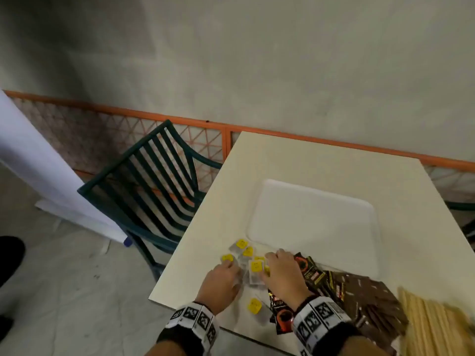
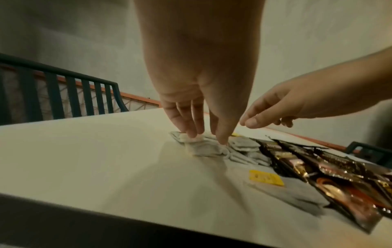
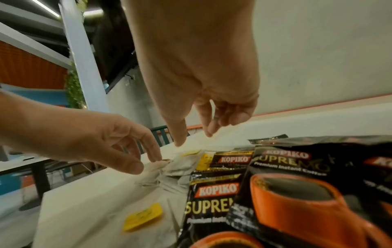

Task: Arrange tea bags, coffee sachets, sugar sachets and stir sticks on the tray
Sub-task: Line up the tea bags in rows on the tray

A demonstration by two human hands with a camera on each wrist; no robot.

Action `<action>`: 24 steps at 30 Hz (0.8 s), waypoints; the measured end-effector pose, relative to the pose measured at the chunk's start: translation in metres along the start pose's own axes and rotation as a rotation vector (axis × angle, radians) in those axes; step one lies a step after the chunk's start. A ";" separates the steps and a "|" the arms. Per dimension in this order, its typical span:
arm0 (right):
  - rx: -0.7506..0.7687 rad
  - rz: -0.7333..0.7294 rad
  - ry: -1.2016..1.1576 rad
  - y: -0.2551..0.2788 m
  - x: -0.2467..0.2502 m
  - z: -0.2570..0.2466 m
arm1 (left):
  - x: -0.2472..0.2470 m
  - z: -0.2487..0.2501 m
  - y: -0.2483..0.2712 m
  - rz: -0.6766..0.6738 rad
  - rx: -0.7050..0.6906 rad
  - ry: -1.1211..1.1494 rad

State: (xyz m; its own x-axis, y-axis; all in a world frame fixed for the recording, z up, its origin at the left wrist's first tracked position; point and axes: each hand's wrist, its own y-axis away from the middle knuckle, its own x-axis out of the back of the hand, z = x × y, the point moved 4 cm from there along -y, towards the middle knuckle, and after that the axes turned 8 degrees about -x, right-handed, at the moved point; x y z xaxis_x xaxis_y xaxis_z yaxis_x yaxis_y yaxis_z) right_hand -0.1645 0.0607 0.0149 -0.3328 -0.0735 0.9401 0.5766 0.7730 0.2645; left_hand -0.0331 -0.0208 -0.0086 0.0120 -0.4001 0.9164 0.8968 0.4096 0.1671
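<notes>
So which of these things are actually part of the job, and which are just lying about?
Part of the job:
tea bags, under both hands
coffee sachets
brown sugar sachets
stir sticks
white tray, nothing on it yet

Just there:
green chair
table
orange railing

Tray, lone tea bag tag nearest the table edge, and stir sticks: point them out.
tray [image 1: 312, 222], head view, bare middle of its floor.
lone tea bag tag [image 1: 254, 306], head view, middle of the yellow tag.
stir sticks [image 1: 431, 327], head view, middle of the pale bundle.
</notes>
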 end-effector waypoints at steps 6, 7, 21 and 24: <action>-0.002 0.000 0.169 -0.009 -0.011 0.000 | -0.014 -0.004 -0.009 -0.062 0.044 -0.133; 0.010 0.007 0.152 -0.011 -0.010 -0.001 | -0.013 -0.005 -0.010 -0.063 0.056 -0.153; 0.041 -0.156 -0.939 -0.029 0.036 0.020 | 0.017 -0.016 -0.007 0.319 0.384 0.826; 0.119 -0.347 -0.982 -0.025 0.036 0.009 | 0.018 -0.003 -0.010 0.295 0.480 1.217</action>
State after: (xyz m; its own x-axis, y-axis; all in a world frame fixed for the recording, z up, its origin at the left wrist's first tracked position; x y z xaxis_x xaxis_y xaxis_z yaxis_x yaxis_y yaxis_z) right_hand -0.1977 0.0445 0.0404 -0.9559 0.1999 0.2150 0.2745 0.8683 0.4132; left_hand -0.0409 -0.0345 0.0052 0.7845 -0.6151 0.0780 0.5531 0.7511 0.3604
